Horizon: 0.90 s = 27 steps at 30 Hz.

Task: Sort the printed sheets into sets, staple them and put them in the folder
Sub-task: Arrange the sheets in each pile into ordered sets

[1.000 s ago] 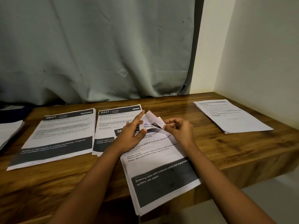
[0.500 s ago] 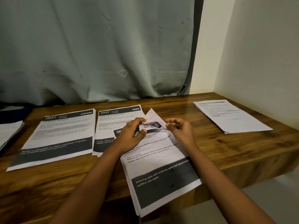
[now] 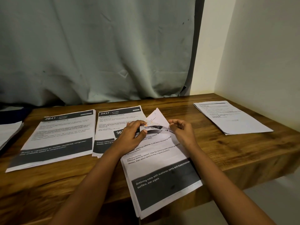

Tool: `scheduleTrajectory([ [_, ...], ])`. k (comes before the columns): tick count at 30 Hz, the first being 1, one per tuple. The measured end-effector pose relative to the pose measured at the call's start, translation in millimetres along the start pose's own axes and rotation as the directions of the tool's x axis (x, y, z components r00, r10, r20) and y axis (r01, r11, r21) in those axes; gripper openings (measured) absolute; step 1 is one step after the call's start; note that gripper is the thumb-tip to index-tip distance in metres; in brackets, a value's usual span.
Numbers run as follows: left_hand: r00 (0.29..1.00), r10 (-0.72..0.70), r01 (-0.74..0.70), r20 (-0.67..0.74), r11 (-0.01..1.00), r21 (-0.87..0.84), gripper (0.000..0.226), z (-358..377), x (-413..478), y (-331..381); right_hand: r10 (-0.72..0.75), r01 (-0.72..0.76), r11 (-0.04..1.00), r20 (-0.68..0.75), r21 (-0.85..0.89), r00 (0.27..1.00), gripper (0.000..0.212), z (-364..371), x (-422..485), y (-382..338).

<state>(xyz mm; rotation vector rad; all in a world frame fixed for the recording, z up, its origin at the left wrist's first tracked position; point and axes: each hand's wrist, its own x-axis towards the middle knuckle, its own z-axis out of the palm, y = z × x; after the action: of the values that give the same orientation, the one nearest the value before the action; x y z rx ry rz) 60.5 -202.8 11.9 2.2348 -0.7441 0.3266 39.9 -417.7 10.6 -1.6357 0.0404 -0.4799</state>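
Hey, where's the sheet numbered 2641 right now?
In the head view, the 2641 sheet lies flat on the left part of the wooden table, just left of the 2437 sheet.

Five piles of printed sheets lie on one wooden table point(image 3: 227, 143): an edge pile point(image 3: 8, 133) at its left (only partly in view), the 2641 pile point(image 3: 53, 138), the 2437 pile point(image 3: 113, 122), a front pile point(image 3: 162, 172) and a right-end pile point(image 3: 230, 117). Two hands: left hand point(image 3: 131, 137), right hand point(image 3: 183, 132).

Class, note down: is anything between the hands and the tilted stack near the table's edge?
Nothing visible. The left hand and right hand both pinch the folded top corner of the stack.
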Motion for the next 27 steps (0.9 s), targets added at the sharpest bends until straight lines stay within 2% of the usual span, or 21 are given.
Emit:
scheduleTrajectory([
  [8, 1.0, 0.005, -0.005, -0.004, 1.0, 0.0, 0.034, 0, -1, -1, -0.002, 0.002, 1.0, 0.017, 0.005, 1.0, 0.021, 1, -1, -1],
  [11, 1.0, -0.007, 0.007, -0.001, 1.0, -0.009, 0.036, 0, -1, -1, -0.007, 0.007, 1.0, 0.019, -0.028, 1.0, 0.011, 1, -1, 2],
  [15, 0.996, -0.093, 0.094, 0.015, 0.993, -0.076, 0.059, 1, 0, -1, -0.052, 0.057, 0.987, 0.039, -0.152, 0.998, 0.022, 2, -4, 1],
  [19, 0.993, -0.116, 0.118, 0.022, 0.986, -0.114, 0.076, 0, -1, 2, -0.078, 0.098, 0.967, 0.093, -0.236, 0.993, 0.019, 2, -12, -6],
  [21, 0.997, -0.081, 0.081, 0.009, 0.99, -0.117, 0.07, -1, -2, 2, -0.062, 0.094, 0.959, 0.126, -0.266, 0.99, 0.017, 1, -14, -7],
  [23, 1.0, -0.021, 0.019, -0.021, 0.998, -0.059, 0.055, -1, 0, 0, -0.05, 0.086, 0.963, 0.145, -0.257, 0.988, 0.016, 2, -15, -7],
  [25, 0.999, 0.027, -0.028, -0.042, 0.999, -0.021, 0.038, 0, 1, -3, -0.05, 0.084, 0.967, 0.143, -0.241, 0.988, 0.015, 2, -13, -5],
  [27, 0.998, 0.042, -0.043, -0.048, 0.999, -0.022, 0.03, 2, 1, -5, -0.046, 0.073, 0.969, 0.12, -0.237, 0.992, 0.015, 2, -10, -3],
])
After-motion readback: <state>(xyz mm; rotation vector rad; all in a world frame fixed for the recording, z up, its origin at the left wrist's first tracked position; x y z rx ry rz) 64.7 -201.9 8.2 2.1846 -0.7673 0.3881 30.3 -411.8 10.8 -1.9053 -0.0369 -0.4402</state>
